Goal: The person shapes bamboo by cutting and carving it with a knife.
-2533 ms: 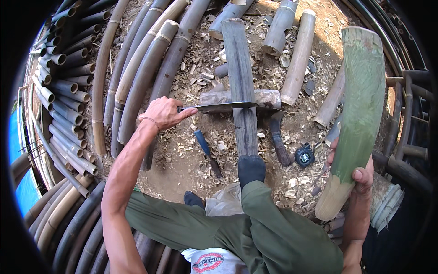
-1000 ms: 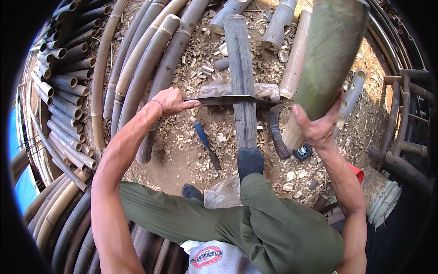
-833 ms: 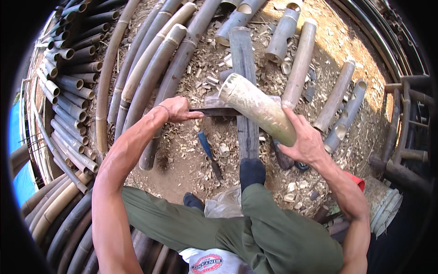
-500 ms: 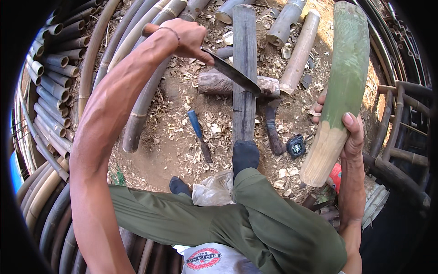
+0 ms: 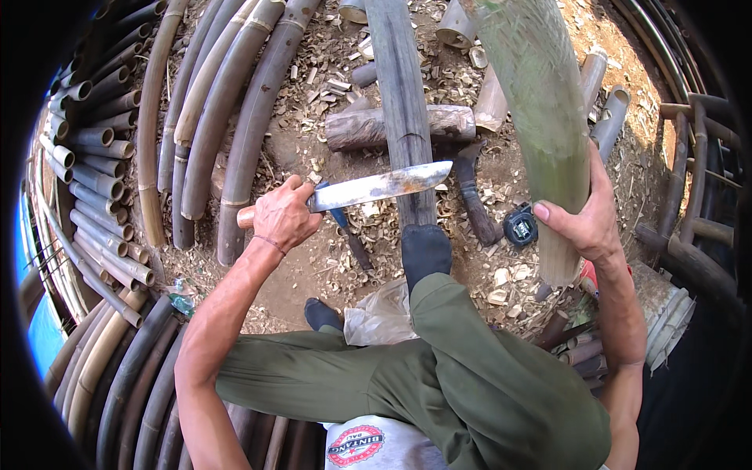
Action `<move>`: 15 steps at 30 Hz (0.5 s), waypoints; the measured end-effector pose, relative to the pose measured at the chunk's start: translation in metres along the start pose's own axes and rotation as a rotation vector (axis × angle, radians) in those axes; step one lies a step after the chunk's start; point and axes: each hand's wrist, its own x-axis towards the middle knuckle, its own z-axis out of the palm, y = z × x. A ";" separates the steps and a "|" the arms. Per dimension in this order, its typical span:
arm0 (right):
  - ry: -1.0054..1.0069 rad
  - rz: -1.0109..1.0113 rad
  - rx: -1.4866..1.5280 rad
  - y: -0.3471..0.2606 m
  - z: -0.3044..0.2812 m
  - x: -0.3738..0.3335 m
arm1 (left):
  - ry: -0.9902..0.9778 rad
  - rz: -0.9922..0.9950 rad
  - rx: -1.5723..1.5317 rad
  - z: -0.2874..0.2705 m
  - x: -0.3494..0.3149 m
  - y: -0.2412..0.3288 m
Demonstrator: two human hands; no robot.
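Brown earth (image 5: 274, 296) strewn with pale chips makes up the work surface. A stack of cut bamboo poles (image 5: 98, 174) fills the left side, their open ends facing inward; long curved poles (image 5: 254, 125) lie beside it, and a dark pole frame (image 5: 681, 254) stands at the right, near a sunlit patch. Blue sheeting (image 5: 48, 333) shows at the left rim.

The worker's olive trousers (image 5: 305, 372) spread across the lower middle. A thick green bamboo piece (image 5: 540, 117) is at the right of the ground, its scraped pale end downward, clamped between the thumb and fingers of the right hand (image 5: 589, 223). A weathered grey plank (image 5: 395, 102) crosses a short log (image 5: 356, 129), a dark-covered foot (image 5: 427, 252) at its near end. The left hand (image 5: 286, 215) is closed around the wooden handle of a machete (image 5: 384, 185), whose stained blade extends across the plank; contact cannot be told. A red-and-white round emblem (image 5: 356, 445) bearing lettering marks the pale shirt. A black tape measure (image 5: 520, 225) carries tiny, unclear print.
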 end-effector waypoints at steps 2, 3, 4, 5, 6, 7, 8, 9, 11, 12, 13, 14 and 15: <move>-0.008 -0.022 -0.031 0.000 -0.001 0.002 | -0.052 0.033 0.022 0.001 -0.001 -0.005; -0.011 -0.031 -0.039 0.000 -0.001 0.003 | -0.065 0.036 0.023 0.002 -0.001 -0.007; -0.014 -0.040 -0.047 0.001 0.000 0.004 | -0.078 0.040 0.024 0.002 0.000 -0.009; -0.014 -0.041 -0.048 0.000 0.001 0.004 | -0.091 0.042 0.025 0.002 0.000 -0.012; -0.012 -0.043 -0.050 -0.001 0.001 0.004 | -0.080 0.048 0.018 0.002 0.001 -0.013; -0.011 -0.045 -0.053 -0.001 0.001 0.005 | -0.091 0.049 0.019 0.002 0.001 -0.013; -0.012 -0.047 -0.050 -0.001 0.001 0.005 | -0.101 0.049 0.020 -0.001 0.002 -0.013; -0.012 -0.048 -0.051 -0.002 0.001 0.005 | -0.111 0.052 0.018 -0.002 0.003 -0.013; -0.013 -0.048 -0.046 -0.001 0.000 0.006 | -0.110 0.054 0.011 -0.002 0.005 -0.014; -0.017 -0.048 -0.038 0.001 -0.001 0.006 | -0.109 0.053 0.010 -0.002 0.005 -0.015; -0.021 -0.049 -0.030 0.002 -0.001 0.006 | -0.107 0.057 0.008 -0.002 0.005 -0.016; -0.020 -0.046 -0.028 0.003 -0.001 0.006 | -0.106 0.062 0.007 -0.001 0.005 -0.017; -0.020 -0.045 -0.025 0.003 0.000 0.006 | -0.104 0.065 0.007 -0.001 0.005 -0.018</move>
